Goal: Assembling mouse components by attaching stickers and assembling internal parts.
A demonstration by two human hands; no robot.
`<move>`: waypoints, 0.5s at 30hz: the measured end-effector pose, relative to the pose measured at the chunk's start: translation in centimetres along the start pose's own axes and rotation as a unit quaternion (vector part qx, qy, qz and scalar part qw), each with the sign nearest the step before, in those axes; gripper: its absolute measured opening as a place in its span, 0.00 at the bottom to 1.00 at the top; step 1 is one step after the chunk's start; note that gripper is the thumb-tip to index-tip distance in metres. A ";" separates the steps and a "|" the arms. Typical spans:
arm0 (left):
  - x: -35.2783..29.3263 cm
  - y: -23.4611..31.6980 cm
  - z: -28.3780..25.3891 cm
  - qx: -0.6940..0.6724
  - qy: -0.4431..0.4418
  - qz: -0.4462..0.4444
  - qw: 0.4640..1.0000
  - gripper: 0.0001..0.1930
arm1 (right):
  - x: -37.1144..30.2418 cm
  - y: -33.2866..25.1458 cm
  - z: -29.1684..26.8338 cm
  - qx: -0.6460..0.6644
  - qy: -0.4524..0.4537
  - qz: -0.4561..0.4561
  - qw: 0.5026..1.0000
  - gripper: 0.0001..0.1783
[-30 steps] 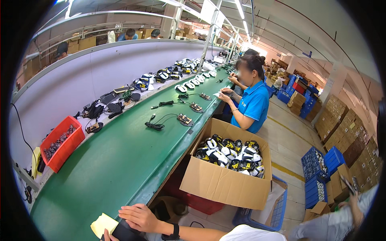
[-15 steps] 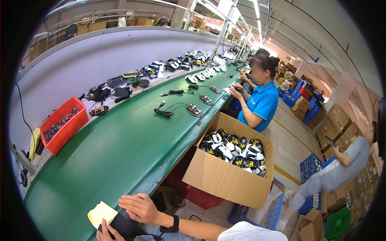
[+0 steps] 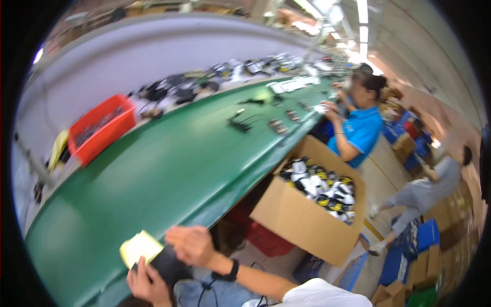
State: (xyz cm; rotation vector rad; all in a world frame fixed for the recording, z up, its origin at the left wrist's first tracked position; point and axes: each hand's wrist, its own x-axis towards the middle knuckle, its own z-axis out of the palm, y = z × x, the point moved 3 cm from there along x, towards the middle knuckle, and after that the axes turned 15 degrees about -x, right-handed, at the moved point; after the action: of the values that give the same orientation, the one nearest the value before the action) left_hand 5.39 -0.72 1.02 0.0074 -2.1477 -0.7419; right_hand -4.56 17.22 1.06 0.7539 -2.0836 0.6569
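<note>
At the near edge of the green belt, my left hand (image 3: pixel 148 285) pinches the lower edge of a yellow paper pad (image 3: pixel 139 247), with a finger over it. Just to the right is a dark, flat thing (image 3: pixel 166 263), partly covered by my hands; its kind does not show. My right hand (image 3: pixel 192 246) hovers over that dark thing, a little apart from the yellow pad. Motion smears its fingers, so I cannot see whether they hold anything. A black band circles my right wrist.
A red bin (image 3: pixel 102 130) of small parts stands at the belt's far left. Cabled circuit assemblies (image 3: pixel 277 126) lie on the green conveyor belt (image 3: pixel 153 189). To the right, a cardboard box (image 3: pixel 302 225) holds black, white and yellow units. A co-worker in blue (image 3: pixel 364 128) sits beyond; another person (image 3: pixel 427 192) walks.
The view has swung, so the scene sits differently and is blurred. My right hand's fingers look more bent than before. My left hand stays at the yellow pad. The walking person has moved farther away.
</note>
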 end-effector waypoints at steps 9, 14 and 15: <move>2.3 2.7 -0.9 -0.031 0.037 0.014 0.999 0.13 | 0.9 0.0 -0.8 -0.045 -0.052 -0.034 0.997 0.12; 1.4 2.6 -2.1 -0.008 0.068 0.028 0.997 0.16 | 0.2 -1.3 -0.8 0.019 -0.059 0.001 0.998 0.07; 1.3 2.7 -2.1 -0.008 0.080 0.031 0.996 0.16 | 0.1 -1.3 -0.8 0.010 -0.067 0.000 0.998 0.07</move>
State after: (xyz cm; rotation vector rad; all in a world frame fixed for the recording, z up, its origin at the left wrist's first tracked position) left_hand 6.71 0.11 4.29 -0.0075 -1.9806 -0.6992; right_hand -3.25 16.83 1.79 0.8301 -2.2017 0.6430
